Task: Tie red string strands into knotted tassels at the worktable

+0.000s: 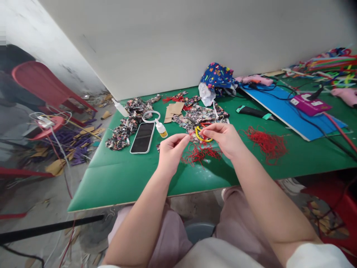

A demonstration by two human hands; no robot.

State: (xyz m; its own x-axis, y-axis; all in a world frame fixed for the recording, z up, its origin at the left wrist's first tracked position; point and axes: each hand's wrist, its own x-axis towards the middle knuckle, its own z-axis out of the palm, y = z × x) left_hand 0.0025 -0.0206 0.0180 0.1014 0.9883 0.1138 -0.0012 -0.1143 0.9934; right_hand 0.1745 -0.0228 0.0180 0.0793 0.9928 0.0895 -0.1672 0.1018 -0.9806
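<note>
My left hand (172, 150) is raised over the green table, its thumb and forefinger pinched at a red string (204, 138). Across from it, my right hand (221, 137) also pinches red string, with strands hanging below the fingertips. Beneath both hands lies a loose tangle of red strings (202, 154). Just behind the fingertips are scissors with yellow handles (198, 134), partly covered by the hand and strings. Floral fabric pieces (192, 116) spread out behind them. A second heap of red strings (267, 144) rests to the right of my right hand.
Left of my hands are a phone (142, 138), a small glue bottle (161, 128), a white ring (151, 116) and bunched floral fabric (121, 134). Rightward lie a utility knife (254, 112), a blue board (290, 109), a magenta box (311, 104) and pink glue guns (255, 80) with cables.
</note>
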